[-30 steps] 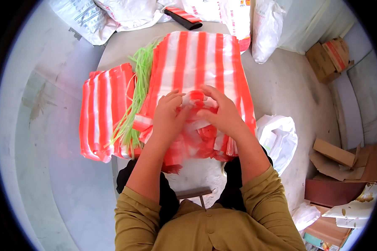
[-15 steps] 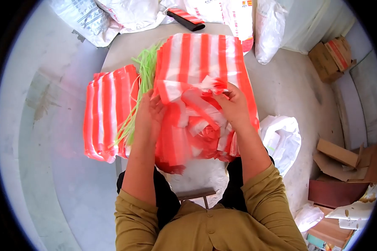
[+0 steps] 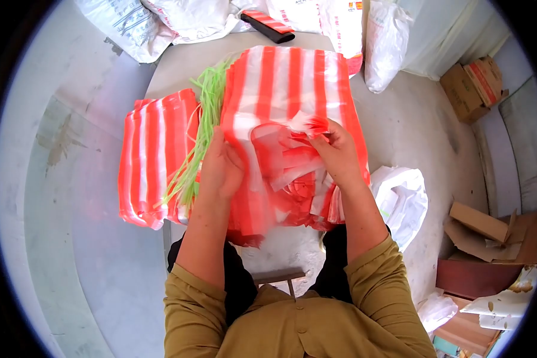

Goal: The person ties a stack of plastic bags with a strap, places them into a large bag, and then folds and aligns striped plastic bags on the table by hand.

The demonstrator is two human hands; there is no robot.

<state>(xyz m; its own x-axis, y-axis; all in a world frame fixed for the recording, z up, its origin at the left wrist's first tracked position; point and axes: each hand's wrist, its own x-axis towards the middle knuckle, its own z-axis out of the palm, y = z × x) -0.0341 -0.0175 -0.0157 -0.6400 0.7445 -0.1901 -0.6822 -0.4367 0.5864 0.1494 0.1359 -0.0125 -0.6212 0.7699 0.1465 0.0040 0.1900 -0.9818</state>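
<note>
Across the middle of the pale table, a large stack of plastic bags, striped red and white, is spread with its near end crumpled towards the person. Over that near part, a gathered plastic end is pinched between the thumb and fingers of the right hand, its pleats fanned out above the fingertips. Below it, loose folds are bunched in a loop, and the plastic is blurred on the left side. At the left edge of these folds, the left hand is held with its fingers curled; whether any plastic is gripped by it cannot be told.

Just beside the large stack, on its left, a bundle of green strips is laid lengthwise, its lower ends draped over the edge of a smaller striped stack. Beyond the far end of the large stack, a black item with a striped top is set near printed white sacks, and a tall white plastic bag is seen to their right. To the right of the table, an open white bag is placed low. Farther right, closed cardboard boxes and an opened cardboard box are seen.
</note>
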